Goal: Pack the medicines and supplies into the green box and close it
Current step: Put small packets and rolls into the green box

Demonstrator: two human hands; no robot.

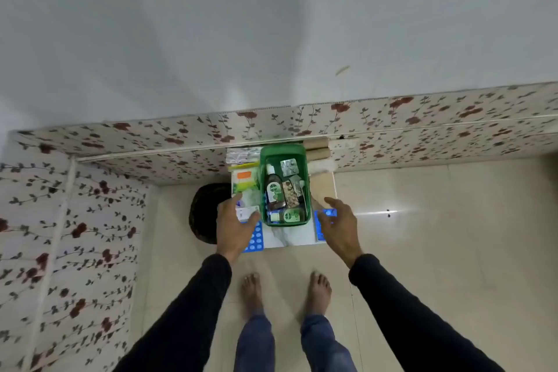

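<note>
Bare feet (285, 293) below blue jeans stand on the pale tiled floor (437, 220), nearest of all, with 2 long black sleeves (193, 311) reaching forward from either side. Ahead of them sits a small white marble-patterned tabletop (290, 235), pushed against a wall papered with red flowers and dark vines (151, 145).

At the tabletop's centre stands the open green plastic box (283, 154), no lid on it. Inside lie a dark brown antiseptic bottle with a green label (274, 190), a silver blister strip of tablets (289, 167) at 12 o'clock, and a small round green-labelled tin (290, 215) at 6 o'clock.

At 9 o'clock from the box the left hand (234, 222) hovers with fingers spread and released, over a white carton (246, 213) and a blue blister sheet with pale round tablets (255, 238). At 3 o'clock the right hand (338, 226) is likewise open, grasping nothing, above another blue packet (327, 213). More packets, one with an orange patch (244, 175), are stacked at 10 o'clock.
</note>
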